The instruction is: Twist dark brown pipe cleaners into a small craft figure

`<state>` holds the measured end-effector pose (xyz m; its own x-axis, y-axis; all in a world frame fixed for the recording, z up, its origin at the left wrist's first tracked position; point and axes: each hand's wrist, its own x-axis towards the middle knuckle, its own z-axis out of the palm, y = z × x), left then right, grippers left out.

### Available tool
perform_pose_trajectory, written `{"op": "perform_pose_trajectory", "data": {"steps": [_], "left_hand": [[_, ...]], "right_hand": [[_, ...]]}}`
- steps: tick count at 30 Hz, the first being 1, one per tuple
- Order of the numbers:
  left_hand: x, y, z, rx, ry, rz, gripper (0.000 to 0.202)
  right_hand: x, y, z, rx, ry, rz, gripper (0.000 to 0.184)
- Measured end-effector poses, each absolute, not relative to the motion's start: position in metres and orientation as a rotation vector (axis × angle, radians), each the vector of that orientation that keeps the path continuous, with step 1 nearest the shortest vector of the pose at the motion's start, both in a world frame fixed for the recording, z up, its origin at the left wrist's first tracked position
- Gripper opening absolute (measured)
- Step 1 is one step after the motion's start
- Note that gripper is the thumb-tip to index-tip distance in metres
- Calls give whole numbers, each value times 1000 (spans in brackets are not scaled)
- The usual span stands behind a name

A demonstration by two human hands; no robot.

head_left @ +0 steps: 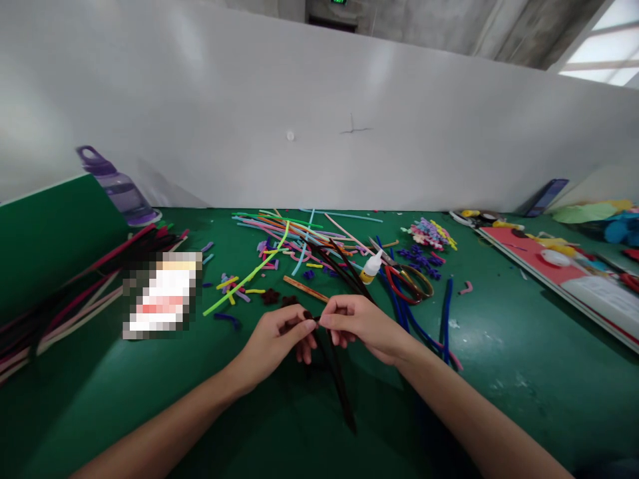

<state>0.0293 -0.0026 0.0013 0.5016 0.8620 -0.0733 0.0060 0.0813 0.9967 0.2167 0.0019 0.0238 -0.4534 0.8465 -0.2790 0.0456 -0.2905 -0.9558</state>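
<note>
My left hand [282, 336] and my right hand [357, 322] meet over the green table [524, 359], fingertips pinched together on dark brown pipe cleaners [339, 379]. The stems run down toward me from between the two hands and up past my right hand into the pile. Both hands are closed on the stems. Small dark brown bent pieces [271, 296] lie just beyond my left hand.
A heap of coloured pipe cleaners [294, 239] lies behind the hands, with a small glue bottle [371, 267], scissors [407, 279] and small flower shapes [429, 236]. A purple water bottle [117, 189] stands at left by a green board. A red board [554, 266] lies at right.
</note>
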Motion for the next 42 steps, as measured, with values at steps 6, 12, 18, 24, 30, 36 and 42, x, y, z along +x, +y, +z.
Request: {"op": "perform_pose_trajectory", "data": {"steps": [6, 12, 18, 24, 30, 36, 42], "left_hand": [[29, -3, 2, 1327, 773, 786, 23], [29, -2, 1, 1218, 701, 787, 21], [27, -2, -1, 1124, 657, 758, 21], [28, -3, 0, 1077, 623, 729, 17], [28, -2, 1, 1050, 647, 701, 17], [26, -1, 5, 992, 700, 675, 22], [24, -1, 7, 952, 710, 583, 20]], "right_hand": [[218, 3, 20, -977, -1276, 1962, 18], [215, 1, 24, -1079, -1404, 1813, 20], [214, 0, 26, -1153, -1643, 1463, 14], [209, 0, 15, -1095, -1653, 1387, 15], [204, -6, 12, -1077, -1680, 1261, 15], [215, 0, 13, -1016, -2158, 666, 11], [225, 5, 10, -812, -2568, -109, 23]]}}
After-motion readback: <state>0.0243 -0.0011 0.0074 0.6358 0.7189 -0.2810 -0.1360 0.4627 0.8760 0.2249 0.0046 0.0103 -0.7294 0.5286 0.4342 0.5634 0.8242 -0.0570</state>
